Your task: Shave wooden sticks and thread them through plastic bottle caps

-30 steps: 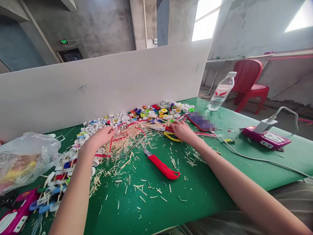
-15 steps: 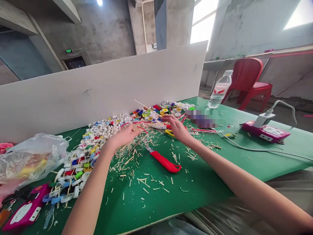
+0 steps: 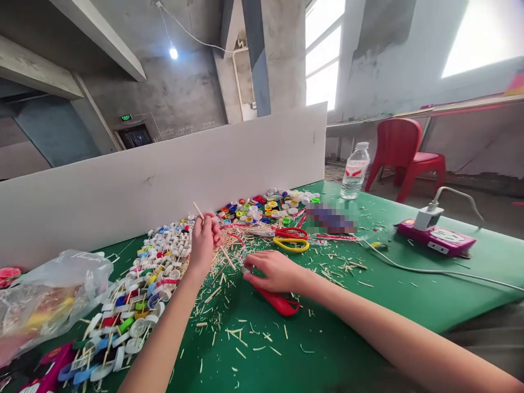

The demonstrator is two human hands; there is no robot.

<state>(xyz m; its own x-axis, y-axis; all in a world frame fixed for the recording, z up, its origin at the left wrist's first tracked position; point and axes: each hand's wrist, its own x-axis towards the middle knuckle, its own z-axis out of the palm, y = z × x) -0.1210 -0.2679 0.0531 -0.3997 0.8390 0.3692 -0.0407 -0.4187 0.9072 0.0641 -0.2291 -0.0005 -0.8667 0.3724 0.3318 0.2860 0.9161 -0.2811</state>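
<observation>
Skewered caps (image 3: 126, 326) already crowd the left; loose caps (image 3: 271, 205) remain far. Left hand (image 3: 207, 239) grips a stick (image 3: 198, 209); right hand (image 3: 272, 271) covers the knife (image 3: 283, 305), its grip unclear.

You're in what looks like a makeshift workshop, given the raw concrete wall (image 3: 184, 93), hanging bulb (image 3: 174, 53), exit sign (image 3: 125, 118), and your worktop (image 3: 208, 363) bearing wood slivers (image 3: 236, 334), a red-handled knife (image 3: 283, 304) and, along its far edge, bottle caps (image 3: 176, 240).
</observation>
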